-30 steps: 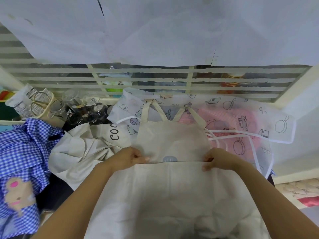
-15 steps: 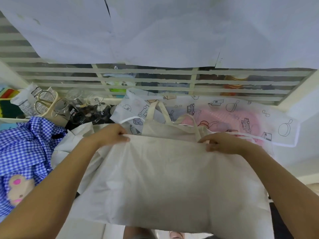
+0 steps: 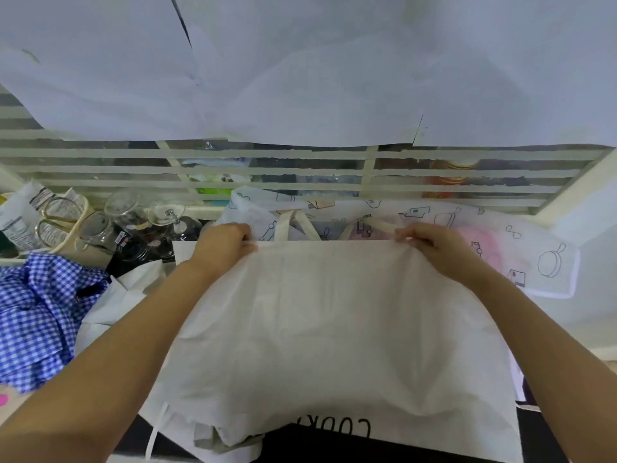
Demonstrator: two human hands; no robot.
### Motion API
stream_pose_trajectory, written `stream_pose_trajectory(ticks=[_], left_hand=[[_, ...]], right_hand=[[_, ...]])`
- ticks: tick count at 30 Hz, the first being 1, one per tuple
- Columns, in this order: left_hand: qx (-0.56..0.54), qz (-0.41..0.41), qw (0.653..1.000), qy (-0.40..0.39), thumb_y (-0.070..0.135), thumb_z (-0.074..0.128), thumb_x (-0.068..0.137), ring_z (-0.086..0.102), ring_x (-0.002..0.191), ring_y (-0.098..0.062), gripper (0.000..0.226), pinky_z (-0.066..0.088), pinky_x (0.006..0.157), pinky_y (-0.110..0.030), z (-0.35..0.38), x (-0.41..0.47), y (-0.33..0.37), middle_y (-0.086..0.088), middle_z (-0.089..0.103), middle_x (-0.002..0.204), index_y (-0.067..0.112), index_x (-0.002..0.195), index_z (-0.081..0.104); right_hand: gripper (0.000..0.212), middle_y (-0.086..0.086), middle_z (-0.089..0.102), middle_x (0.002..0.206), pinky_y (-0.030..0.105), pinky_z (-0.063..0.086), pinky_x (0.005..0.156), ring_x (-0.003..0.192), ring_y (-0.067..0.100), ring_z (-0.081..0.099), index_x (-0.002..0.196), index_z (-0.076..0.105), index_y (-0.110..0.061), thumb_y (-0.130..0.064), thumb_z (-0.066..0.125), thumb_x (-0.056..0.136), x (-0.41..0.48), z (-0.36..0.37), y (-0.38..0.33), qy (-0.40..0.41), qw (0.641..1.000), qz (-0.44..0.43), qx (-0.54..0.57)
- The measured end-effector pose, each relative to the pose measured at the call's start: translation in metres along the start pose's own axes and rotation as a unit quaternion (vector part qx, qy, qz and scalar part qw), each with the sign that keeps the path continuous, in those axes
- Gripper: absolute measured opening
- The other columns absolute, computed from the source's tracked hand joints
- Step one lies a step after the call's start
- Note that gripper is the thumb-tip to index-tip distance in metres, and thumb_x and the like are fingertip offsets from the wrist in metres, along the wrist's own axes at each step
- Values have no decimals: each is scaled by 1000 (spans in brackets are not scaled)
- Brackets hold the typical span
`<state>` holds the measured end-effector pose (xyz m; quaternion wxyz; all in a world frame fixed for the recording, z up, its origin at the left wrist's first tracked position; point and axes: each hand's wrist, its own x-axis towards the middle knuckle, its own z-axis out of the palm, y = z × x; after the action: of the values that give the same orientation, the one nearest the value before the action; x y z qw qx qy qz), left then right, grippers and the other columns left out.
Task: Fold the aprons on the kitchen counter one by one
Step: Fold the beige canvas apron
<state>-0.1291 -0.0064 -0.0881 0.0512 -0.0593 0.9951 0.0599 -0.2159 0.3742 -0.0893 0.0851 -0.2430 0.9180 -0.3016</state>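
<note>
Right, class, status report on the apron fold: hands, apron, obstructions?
Left hand, right hand pinching apron far edge. Folded over, straps showing beyond. Checked apron left, printed apron right.

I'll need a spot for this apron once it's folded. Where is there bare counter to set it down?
Little. A dark counter strip shows at the near edge, below the cream apron. A pale patch, maybe wall, lies right of the printed apron. Left is crowded: gingham apron, white apron, glasses, scissors.
</note>
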Motion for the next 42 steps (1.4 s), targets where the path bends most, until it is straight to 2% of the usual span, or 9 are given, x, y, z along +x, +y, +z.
stream_pose_trajectory(ticks=[5, 10, 16, 21, 26, 29, 34, 38, 42], left_hand=[[28, -83, 985, -151, 15, 49, 94, 59, 104, -26, 20, 44, 81, -30, 40, 11, 1, -9, 63, 111, 11, 108, 63], [-40, -107, 993, -12, 12, 48, 93, 63, 89, -31, 16, 43, 66, -32, 64, 4, -6, -10, 67, 94, 8, 98, 62], [-67, -97, 991, 65, 14, 56, 89, 63, 79, -35, 13, 41, 63, -33, 68, 4, -1, -14, 68, 88, 4, 95, 63], [-205, -78, 975, 44, 30, 75, 80, 58, 85, -13, 28, 48, 81, -29, 73, 10, 18, 4, 61, 92, 11, 98, 63], [-207, -43, 977, -41, 28, 69, 86, 56, 95, -26, 28, 45, 87, -35, 83, 18, 23, -11, 59, 100, 5, 101, 69], [-208, -38, 971, -113, 28, 58, 94, 57, 90, -25, 29, 44, 82, -32, 75, 16, 29, -8, 60, 93, 0, 99, 61], [-213, -35, 911, -350, 35, 51, 98, 54, 78, -8, 23, 38, 65, -18, 35, 7, 55, 5, 62, 87, 19, 92, 66], [-182, -30, 904, -385, 54, 53, 91, 51, 79, -13, 38, 38, 59, -17, 29, 10, 57, 1, 55, 87, 18, 98, 63], [-230, -4, 913, -335, 48, 72, 80, 30, 52, -10, 49, 24, 52, -23, 40, 5, 41, 3, 31, 60, 19, 60, 37]], right_hand=[[18, -12, 58, 87, 16, 38, 64, 82, 10, 56, 95, 61, -22, -24, 73, 82, 30, 0, -4, -164, 984, 32, -70], [21, -4, 60, 82, 30, 44, 74, 78, 19, 54, 87, 64, -16, -35, 70, 82, 42, -5, 17, -322, 915, 66, -232], [33, 3, 65, 105, 25, 45, 83, 89, 18, 55, 113, 67, -16, -30, 69, 83, 50, -4, 20, -294, 914, 120, -254], [22, -4, 62, 97, 18, 37, 69, 90, 18, 54, 100, 63, -19, -29, 71, 83, 42, 20, 15, -178, 973, 130, -62], [14, 0, 66, 96, 25, 37, 74, 95, 23, 60, 94, 68, -13, -22, 57, 93, 37, 38, 16, -145, 982, 111, -55], [17, -2, 64, 89, 24, 41, 72, 86, 20, 57, 88, 65, -16, -27, 55, 95, 35, 27, 14, -208, 969, 110, -82], [23, 4, 70, 98, 29, 52, 85, 86, 22, 65, 96, 67, -10, -30, 68, 87, 18, -18, 5, -479, 855, 198, -19], [45, -3, 60, 113, 30, 37, 101, 108, 20, 55, 119, 56, -21, -51, 63, 85, 9, -28, 11, -432, 857, 223, -173], [44, -5, 54, 73, 21, 35, 63, 67, 11, 49, 63, 53, -18, -57, 68, 78, -6, -19, 26, -334, 893, 226, -197]])
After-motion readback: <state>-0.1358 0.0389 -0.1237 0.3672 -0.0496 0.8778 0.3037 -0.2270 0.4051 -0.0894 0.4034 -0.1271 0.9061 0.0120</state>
